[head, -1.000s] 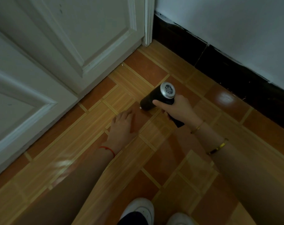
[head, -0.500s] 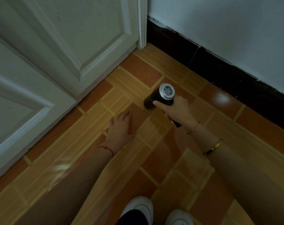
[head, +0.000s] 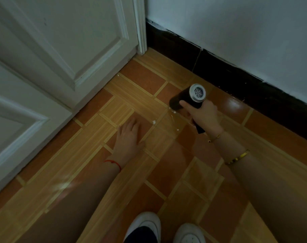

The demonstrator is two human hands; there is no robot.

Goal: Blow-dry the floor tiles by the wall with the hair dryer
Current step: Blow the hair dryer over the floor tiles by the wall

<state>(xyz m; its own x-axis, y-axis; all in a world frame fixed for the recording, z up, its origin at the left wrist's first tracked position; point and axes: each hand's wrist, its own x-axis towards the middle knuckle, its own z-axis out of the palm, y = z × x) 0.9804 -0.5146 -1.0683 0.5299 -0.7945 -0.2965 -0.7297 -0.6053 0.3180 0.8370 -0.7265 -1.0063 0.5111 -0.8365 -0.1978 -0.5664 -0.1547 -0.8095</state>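
Head view: right hand [head: 202,114] grips the hair dryer [head: 187,97]; left hand [head: 129,137] rests flat, fingers straight, on floor tiles [head: 89,155].

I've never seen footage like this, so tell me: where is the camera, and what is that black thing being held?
No machine here: a person wears one camera on the head, looking down at their own arms. The right hand grips a black hair dryer, its nozzle aimed down at the floor tiles near the wall. The left hand rests flat on a tile. A white door stands to the left; white shoes show below.
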